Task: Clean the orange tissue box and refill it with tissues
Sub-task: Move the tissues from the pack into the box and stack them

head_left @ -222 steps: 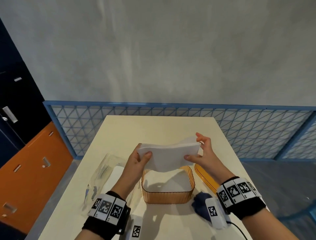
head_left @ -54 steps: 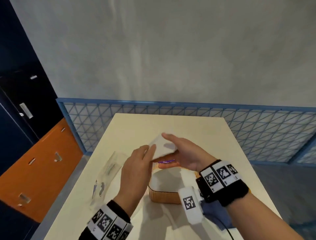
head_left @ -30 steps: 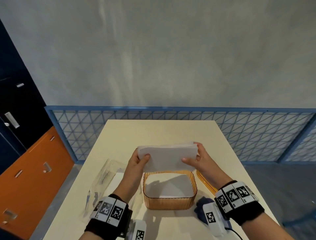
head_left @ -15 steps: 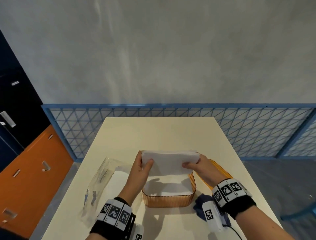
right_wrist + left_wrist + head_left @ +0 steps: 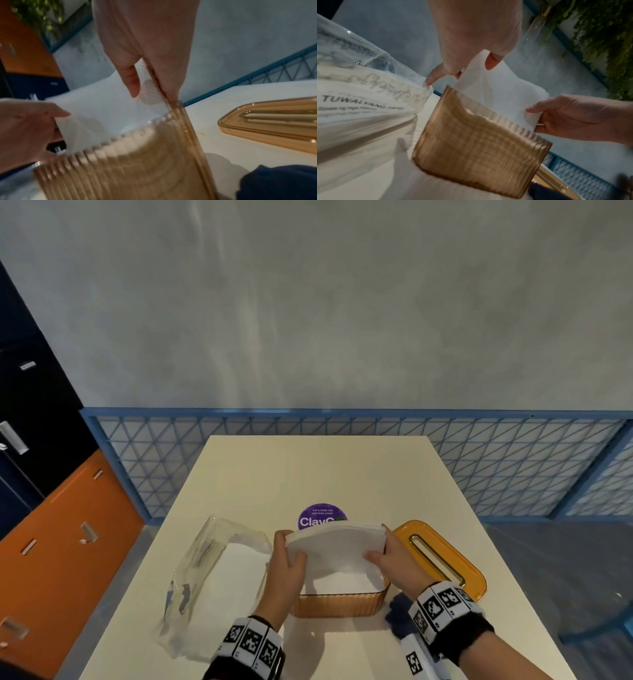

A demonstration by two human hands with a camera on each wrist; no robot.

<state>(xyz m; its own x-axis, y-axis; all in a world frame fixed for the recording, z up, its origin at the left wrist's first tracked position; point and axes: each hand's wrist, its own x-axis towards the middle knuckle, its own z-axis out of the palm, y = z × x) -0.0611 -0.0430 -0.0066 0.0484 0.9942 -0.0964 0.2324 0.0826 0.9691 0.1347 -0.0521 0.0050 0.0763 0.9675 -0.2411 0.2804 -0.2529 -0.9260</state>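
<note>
A ribbed orange tissue box (image 5: 337, 605) stands open on the table, near the front edge. Both hands hold a white stack of tissues (image 5: 337, 546) by its ends, over the box mouth. My left hand (image 5: 287, 568) pinches the left end, thumb on top. My right hand (image 5: 390, 558) pinches the right end. In the left wrist view the tissue stack (image 5: 501, 86) dips behind the box wall (image 5: 477, 146). In the right wrist view the stack (image 5: 109, 105) sits partly below the box rim (image 5: 137, 135). The orange lid (image 5: 442, 556) lies to the right.
A clear plastic tissue wrapper (image 5: 202, 580) lies left of the box. A dark blue cloth (image 5: 399, 619) lies by my right wrist. A purple round sticker (image 5: 320, 517) shows behind the stack. A blue mesh railing (image 5: 513, 467) borders the table's far side.
The tissue stack has come down from above the box toward its mouth, and both hands have lowered with it. The lid shows more on the right.
</note>
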